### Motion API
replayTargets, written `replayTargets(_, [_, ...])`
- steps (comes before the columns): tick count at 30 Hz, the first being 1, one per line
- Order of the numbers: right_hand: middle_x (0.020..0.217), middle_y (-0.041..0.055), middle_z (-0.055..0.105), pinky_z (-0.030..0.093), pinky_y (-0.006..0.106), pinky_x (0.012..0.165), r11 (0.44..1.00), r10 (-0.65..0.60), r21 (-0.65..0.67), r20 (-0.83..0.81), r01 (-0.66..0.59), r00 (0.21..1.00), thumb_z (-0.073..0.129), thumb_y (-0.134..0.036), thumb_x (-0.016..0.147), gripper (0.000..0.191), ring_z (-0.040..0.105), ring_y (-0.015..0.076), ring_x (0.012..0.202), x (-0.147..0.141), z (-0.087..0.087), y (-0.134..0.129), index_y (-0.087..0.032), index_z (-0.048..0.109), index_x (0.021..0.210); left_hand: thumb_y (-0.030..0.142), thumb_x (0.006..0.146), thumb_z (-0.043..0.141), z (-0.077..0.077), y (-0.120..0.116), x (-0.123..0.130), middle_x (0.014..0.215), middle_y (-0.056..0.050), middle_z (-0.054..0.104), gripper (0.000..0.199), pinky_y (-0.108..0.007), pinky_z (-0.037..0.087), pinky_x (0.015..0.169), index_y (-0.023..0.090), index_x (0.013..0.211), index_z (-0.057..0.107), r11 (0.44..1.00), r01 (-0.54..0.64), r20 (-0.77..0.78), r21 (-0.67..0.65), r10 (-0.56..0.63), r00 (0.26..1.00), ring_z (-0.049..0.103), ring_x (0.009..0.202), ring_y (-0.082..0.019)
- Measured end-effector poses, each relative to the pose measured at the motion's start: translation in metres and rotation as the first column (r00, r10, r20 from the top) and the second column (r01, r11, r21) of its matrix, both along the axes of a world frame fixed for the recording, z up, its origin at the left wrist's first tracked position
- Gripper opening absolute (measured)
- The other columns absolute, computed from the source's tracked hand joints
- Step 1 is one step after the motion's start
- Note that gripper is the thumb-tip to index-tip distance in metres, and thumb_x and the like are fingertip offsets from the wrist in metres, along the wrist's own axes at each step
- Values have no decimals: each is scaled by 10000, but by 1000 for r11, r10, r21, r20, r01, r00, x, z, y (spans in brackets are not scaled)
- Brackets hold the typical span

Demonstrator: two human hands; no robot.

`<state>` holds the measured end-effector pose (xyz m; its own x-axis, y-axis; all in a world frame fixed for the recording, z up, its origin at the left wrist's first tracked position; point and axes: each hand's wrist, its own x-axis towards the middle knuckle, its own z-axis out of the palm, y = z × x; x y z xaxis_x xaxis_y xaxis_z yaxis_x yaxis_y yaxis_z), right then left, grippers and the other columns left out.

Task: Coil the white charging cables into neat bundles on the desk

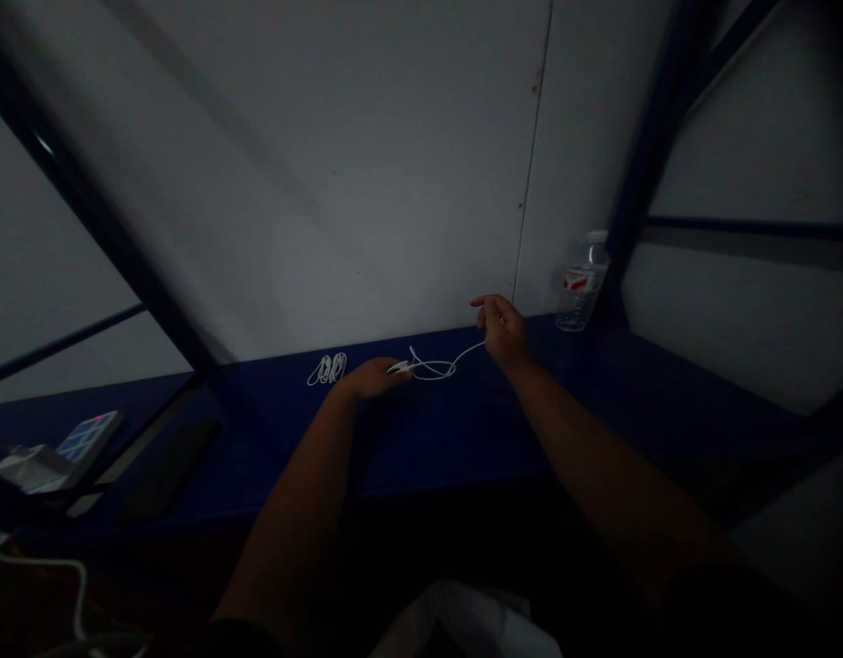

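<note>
A thin white cable (432, 367) runs in loose loops between my two hands, just above the blue shelf (449, 439). My left hand (375, 376) is closed on a gathered part of it, with white strands showing at the fingertips. Higher and to the right, my right hand (505, 331) pinches the cable's other stretch; its index finger points out to the left. Left of my left hand, another white cable (327, 368) lies coiled in a small bundle on the shelf.
A clear plastic bottle (581, 283) with a red and white label stands at the back right, near a blue post. A dark flat object (167, 468) lies at the left. Beyond the frame sits a white and blue box (89, 437). A white wall rises behind.
</note>
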<state>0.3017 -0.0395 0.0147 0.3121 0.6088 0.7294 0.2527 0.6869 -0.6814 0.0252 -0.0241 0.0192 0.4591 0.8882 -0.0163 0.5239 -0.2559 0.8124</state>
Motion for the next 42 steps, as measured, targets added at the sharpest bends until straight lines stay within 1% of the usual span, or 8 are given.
replayTargets(4, [596,-23,450,336,238,489,995,67,-73,28,-65,997,341,-609,967,502,406,121,505,7,-2,3,-210,645,989,473,767,712,5,-4,-3,545,20,466,320,-233,260,453,180,738,586,984,-79,235,-159,116,965,365,461,-96])
replayTargets(8, [726,21,626,427,266,628,982,46,-186,381,28,923,369,-528,979,448,557,155,642,5,-7,7,-205,678,1014,496,745,747,13,-15,-8,550,69,323,411,-196,195,429,186,713,478,842,415,521,-345,-195,831,247,443,-56])
replayTargets(11, [916,55,714,455,290,760,950,17,-256,614,179,789,407,-453,973,382,637,192,828,1,-11,10,-211,698,1024,566,719,751,17,-19,-8,555,75,291,483,-185,183,420,184,702,455,807,540,686,-238,-254,682,237,442,-49])
replayTargets(18, [1082,75,724,484,308,836,899,316,-437,677,18,665,456,-501,959,408,662,208,947,-3,-17,11,-215,718,1085,570,757,720,22,-9,3,554,79,318,498,-185,345,470,191,689,405,971,171,875,-165,64,480,342,455,-55])
replayTargets(23, [1140,63,703,480,313,851,880,461,-422,648,-219,606,491,-515,945,425,657,196,968,-22,-13,-5,-234,679,1202,635,768,663,23,-8,10,769,-16,584,496,-275,519,780,184,729,461,962,-33,869,-272,260,421,626,795,-133])
replayTargets(28, [943,57,721,462,286,766,875,482,-454,784,-169,392,601,-515,877,520,656,183,801,-40,-16,-15,-248,608,1323,475,723,791,17,-5,13,984,-79,655,416,-324,524,875,172,869,547,955,-67,897,-289,295,329,663,979,-200])
replayTargets(35, [1159,75,699,467,309,814,910,395,-414,883,24,255,563,-590,871,596,671,243,973,-59,-30,-14,-300,532,1391,276,610,873,9,-4,19,814,7,643,476,-275,533,740,184,814,453,958,-140,865,-252,288,412,677,765,-142])
replayTargets(42, [1084,80,702,447,302,782,949,292,-311,930,53,224,564,-602,856,470,645,246,981,-61,-28,-17,-228,668,1122,289,639,835,13,-5,15,528,121,339,465,-178,338,457,203,749,392,960,-85,858,-268,278,433,373,414,-29])
